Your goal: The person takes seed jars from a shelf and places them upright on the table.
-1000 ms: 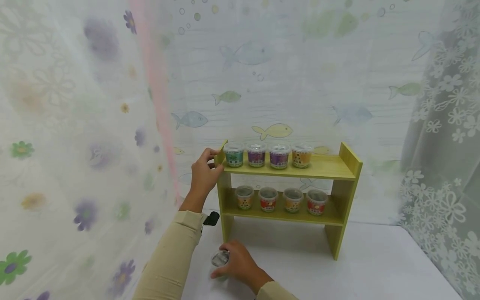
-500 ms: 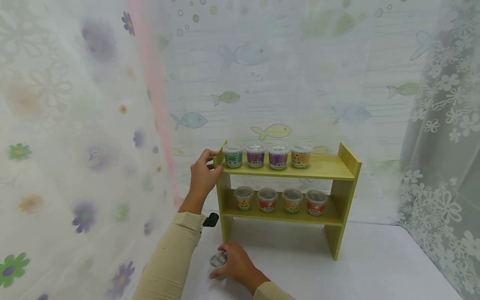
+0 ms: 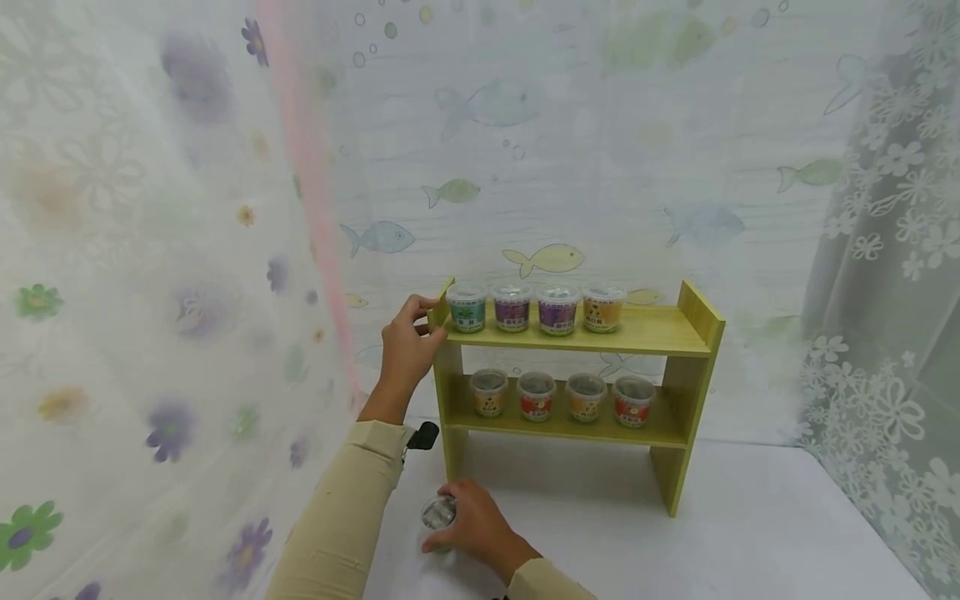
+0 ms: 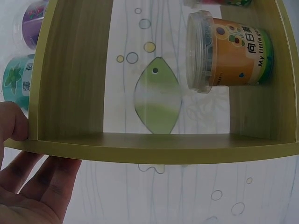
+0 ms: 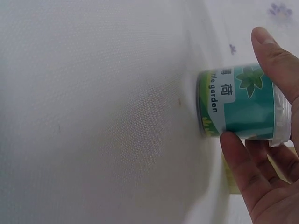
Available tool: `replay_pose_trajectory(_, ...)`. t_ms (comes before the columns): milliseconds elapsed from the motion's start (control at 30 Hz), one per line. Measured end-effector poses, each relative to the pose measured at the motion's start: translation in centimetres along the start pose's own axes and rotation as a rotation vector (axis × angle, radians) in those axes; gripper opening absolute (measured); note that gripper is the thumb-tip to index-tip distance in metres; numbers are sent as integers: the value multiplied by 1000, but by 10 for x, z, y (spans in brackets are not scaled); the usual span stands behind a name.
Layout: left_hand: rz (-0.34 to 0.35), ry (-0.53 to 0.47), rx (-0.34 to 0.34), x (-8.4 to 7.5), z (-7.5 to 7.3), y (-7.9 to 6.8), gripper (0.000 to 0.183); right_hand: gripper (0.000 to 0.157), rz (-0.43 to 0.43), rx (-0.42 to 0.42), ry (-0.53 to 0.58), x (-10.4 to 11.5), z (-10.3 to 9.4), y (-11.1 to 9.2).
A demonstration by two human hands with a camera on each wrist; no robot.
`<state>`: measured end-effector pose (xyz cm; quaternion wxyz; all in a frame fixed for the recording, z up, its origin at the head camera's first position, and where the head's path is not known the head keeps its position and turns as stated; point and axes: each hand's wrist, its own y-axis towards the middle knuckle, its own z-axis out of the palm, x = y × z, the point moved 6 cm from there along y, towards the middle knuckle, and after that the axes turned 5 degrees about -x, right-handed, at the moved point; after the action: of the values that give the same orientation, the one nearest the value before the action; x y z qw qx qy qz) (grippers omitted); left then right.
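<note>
Near shelf (image 3: 652, 332), right grip (image 3: 480, 523) still pinching teal cup (image 5: 257, 112); left grip (image 3: 407, 348) still pinching shelf.

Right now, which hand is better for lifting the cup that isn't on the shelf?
Probably the right hand, because it holds that teal cup by its sides. The left hand is higher up, gripping the upper left side of the shelf.

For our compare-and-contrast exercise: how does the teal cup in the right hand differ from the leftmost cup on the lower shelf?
The teal cup has a leaf on its teal label; the orange cup has round motifs on orange.
The right hand grips the teal cup; the orange cup stands untouched on the lower shelf.
Both have clear lids and printed labels.
</note>
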<state>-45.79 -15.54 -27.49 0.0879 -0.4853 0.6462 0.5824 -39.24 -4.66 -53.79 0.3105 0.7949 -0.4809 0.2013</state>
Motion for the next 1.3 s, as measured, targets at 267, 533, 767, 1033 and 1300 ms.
replay_pose_trajectory(267,-4,-10,-2,-3,0,2,37,78,0,1,-11,-3,-6,2)
replay_pose_trajectory(533,-4,-8,11,-2,0,1,38,78,31,8,-4,-5,-5,0)
replay_pose_trajectory(767,-19,-8,15,-2,0,-1,37,79,19,3,-2,-5,-4,-2)
replay_pose_trajectory(1033,-10,-12,16,-2,-2,-1,36,93,8,-6,-45,3,-12,-7)
replay_pose_trajectory(1300,-4,-10,16,0,-1,-1,36,93,41,9,-31,10,-31,-6)
